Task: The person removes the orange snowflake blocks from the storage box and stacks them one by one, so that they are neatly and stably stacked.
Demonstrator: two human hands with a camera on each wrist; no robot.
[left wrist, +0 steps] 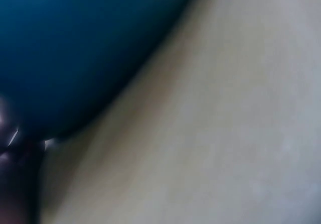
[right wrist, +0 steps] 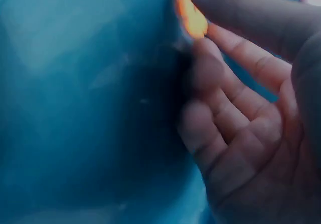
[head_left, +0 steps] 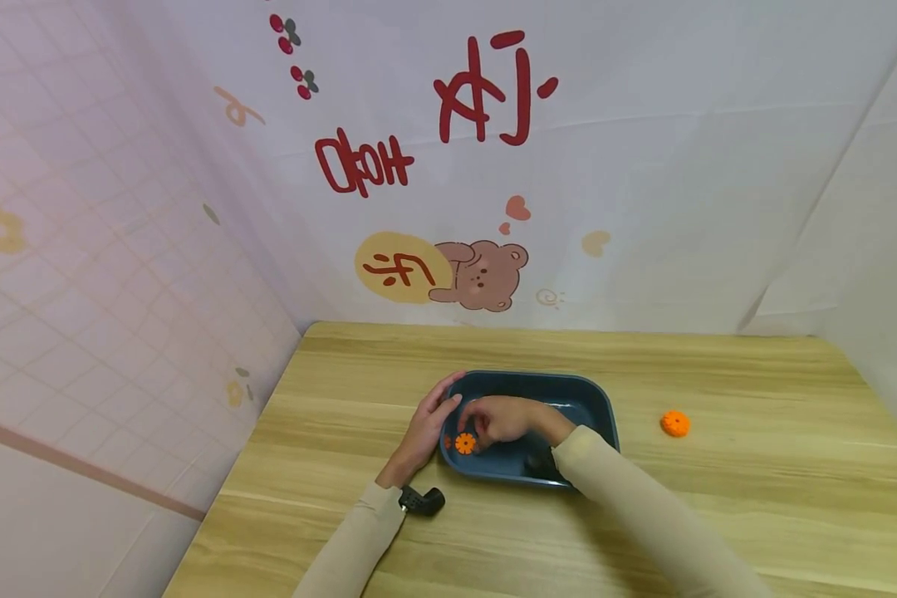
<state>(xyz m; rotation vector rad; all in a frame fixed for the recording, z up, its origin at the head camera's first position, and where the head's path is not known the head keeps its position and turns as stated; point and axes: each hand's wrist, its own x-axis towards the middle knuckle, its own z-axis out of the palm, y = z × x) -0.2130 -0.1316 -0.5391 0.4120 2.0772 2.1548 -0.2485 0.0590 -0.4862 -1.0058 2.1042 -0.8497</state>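
A dark blue tray with rounded corners stands on the wooden table. My right hand reaches down into its left part. Between thumb and fingertips it pinches an orange notched disc, whose bright edge also shows in the right wrist view. Along the tray's left end lies my left hand, its fingers extended against the outer side and its thumb at the rim. The left wrist view is blurred and shows mostly the tray's outer wall and tabletop.
Right of the tray, a separate orange notched piece lies on the table. A black wrist device is strapped at the left cuff. Printed white cloth hangs behind the table, with more hanging along the sides.
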